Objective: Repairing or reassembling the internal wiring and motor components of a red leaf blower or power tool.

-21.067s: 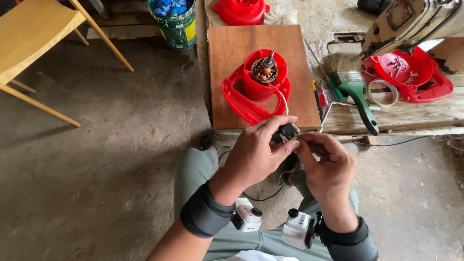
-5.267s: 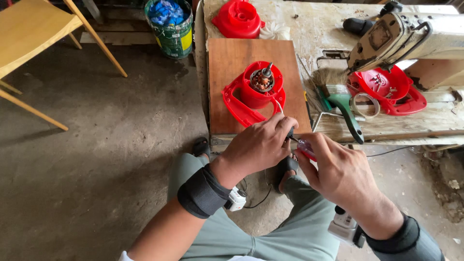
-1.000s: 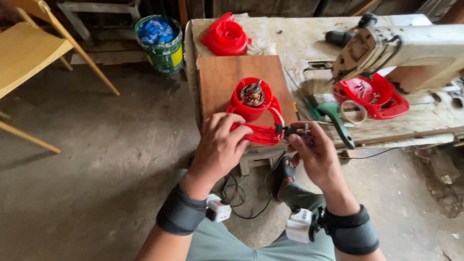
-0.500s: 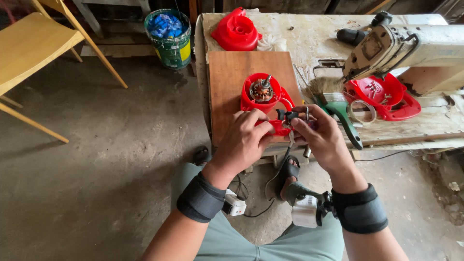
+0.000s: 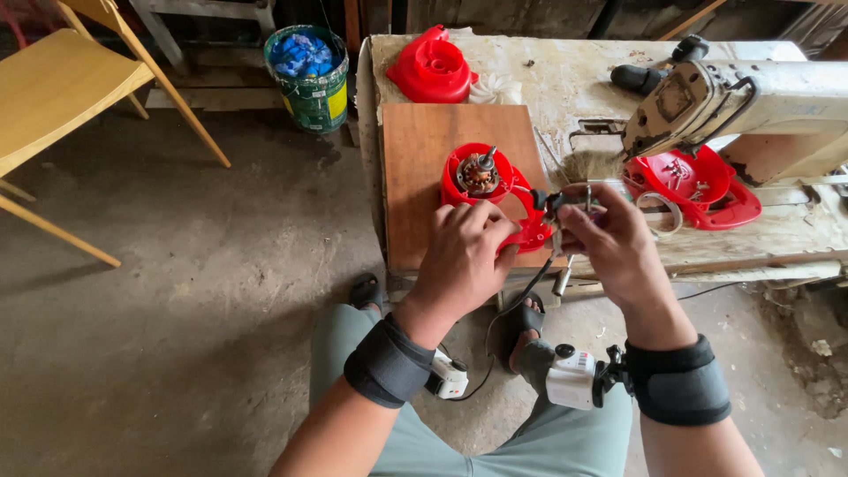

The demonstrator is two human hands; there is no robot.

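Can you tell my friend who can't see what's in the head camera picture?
Two hands work at a red motor housing on a wooden board: the left hand steadies it, the right hand pinches a small black part.

I'm seeing glossy red plastic on the motor housing [image 5: 495, 190] — its core showing coppery metal — sitting on a smooth matt wooden board [image 5: 424, 168]. The bench top [image 5: 565, 79] is looking rough and stained; the chair [image 5: 62, 84] is looking like pale varnished wood.

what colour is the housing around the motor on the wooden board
Red. The motor housing on the wooden board shows plainly in the head view.
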